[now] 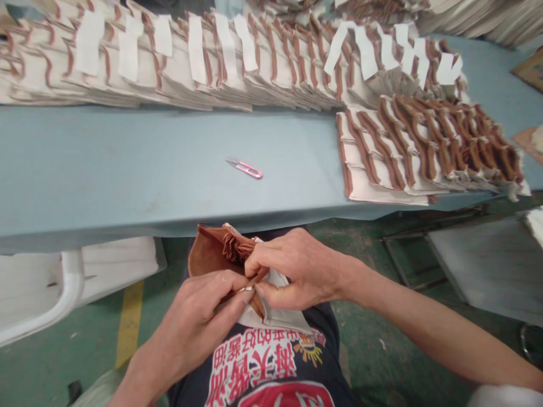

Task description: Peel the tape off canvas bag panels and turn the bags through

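A sewn fabric piece (207, 254), brown on one face and off-white on the other, rests over my lap with a gathered brown ruffle inside it. My left hand (207, 311) pinches its edge between thumb and forefinger. Close against it, my right hand (297, 268) grips the same edge, thumb and fingers pressed together. The fingertips of both hands nearly meet, and what lies exactly between them is partly hidden. Pink-handled thread snips (246, 168) lie on the table beyond my hands.
A blue-covered table (127, 164) runs across in front of me. Along its back stands a long row of stacked fabric pieces (178, 68) with white paper strips. Another brown-edged stack (407, 152) sits at the right. A white curved metal bar (72, 288) is at lower left.
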The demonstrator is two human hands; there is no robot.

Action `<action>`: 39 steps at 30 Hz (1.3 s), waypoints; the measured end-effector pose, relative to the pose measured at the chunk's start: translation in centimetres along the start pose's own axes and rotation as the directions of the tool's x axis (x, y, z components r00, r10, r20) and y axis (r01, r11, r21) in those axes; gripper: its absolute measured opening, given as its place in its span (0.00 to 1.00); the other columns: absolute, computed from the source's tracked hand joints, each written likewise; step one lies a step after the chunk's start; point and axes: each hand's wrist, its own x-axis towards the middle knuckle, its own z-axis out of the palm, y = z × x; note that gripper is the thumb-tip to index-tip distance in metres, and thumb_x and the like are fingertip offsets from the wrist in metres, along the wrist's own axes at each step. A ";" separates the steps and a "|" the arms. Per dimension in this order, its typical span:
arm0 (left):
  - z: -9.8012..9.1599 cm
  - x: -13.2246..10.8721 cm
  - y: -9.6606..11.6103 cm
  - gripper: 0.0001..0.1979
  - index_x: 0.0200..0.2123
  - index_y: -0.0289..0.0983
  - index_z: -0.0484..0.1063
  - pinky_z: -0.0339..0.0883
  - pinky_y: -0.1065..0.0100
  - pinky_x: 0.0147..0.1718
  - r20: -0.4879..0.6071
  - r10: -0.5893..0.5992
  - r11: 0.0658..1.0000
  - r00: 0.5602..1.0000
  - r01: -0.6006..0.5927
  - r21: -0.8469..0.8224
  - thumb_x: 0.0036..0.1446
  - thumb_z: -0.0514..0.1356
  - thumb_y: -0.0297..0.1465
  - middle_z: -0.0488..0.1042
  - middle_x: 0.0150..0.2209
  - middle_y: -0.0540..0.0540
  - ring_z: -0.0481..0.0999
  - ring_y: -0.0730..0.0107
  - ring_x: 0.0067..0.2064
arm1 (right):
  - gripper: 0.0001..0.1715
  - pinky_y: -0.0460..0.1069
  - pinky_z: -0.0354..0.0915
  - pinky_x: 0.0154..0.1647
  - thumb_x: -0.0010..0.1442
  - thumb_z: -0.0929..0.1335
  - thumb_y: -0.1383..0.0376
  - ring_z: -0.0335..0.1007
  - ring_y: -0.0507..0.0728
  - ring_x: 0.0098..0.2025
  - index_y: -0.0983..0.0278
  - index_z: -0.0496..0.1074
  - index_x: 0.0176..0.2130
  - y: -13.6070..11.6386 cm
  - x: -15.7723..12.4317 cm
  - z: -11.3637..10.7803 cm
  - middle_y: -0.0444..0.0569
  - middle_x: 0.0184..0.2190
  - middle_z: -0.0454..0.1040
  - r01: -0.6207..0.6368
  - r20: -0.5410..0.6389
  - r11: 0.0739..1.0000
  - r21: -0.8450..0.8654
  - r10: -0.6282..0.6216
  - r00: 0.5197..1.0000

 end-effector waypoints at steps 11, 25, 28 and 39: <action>-0.2 0.2 -0.1 0.15 0.31 0.38 0.73 0.61 0.74 0.26 0.085 -0.029 0.999 0.996 0.026 0.037 0.74 0.57 0.29 0.75 0.25 0.55 0.73 0.78 0.25 | 0.09 0.49 0.53 0.26 0.67 0.66 0.71 0.72 0.51 0.28 0.62 0.75 0.38 -0.3 -0.3 0.1 0.41 0.30 0.81 0.152 0.002 0.936 -0.318 -0.159 0.987; 0.1 0.8 0.0 0.14 0.29 0.38 0.75 0.57 0.73 0.25 0.107 -0.059 0.998 0.992 0.060 -0.004 0.68 0.56 0.25 0.74 0.24 0.55 0.69 0.78 0.23 | 0.03 0.46 0.52 0.27 0.57 0.71 0.71 0.69 0.50 0.24 0.64 0.77 0.34 0.0 -0.1 1.0 0.40 0.24 0.78 -0.175 0.058 0.984 -0.036 0.177 0.983; 0.4 1.0 -0.3 0.16 0.25 0.37 0.70 0.52 0.73 0.22 0.120 -0.130 0.986 0.984 0.141 -0.088 0.67 0.56 0.27 0.68 0.20 0.56 0.63 0.78 0.21 | 0.03 0.46 0.50 0.27 0.56 0.71 0.71 0.67 0.49 0.23 0.64 0.77 0.33 0.0 0.1 1.0 0.39 0.22 0.76 -0.261 0.085 0.965 0.016 0.259 0.962; 1.0 0.9 -1.2 0.19 0.21 0.39 0.58 0.55 0.72 0.24 0.051 -0.309 0.874 0.950 0.305 -0.379 0.64 0.57 0.35 0.60 0.19 0.55 0.58 0.75 0.24 | 0.04 0.46 0.60 0.35 0.68 0.67 0.70 0.68 0.51 0.31 0.65 0.73 0.43 -0.1 1.5 0.0 0.44 0.35 0.79 -0.201 0.075 0.968 0.152 0.192 0.979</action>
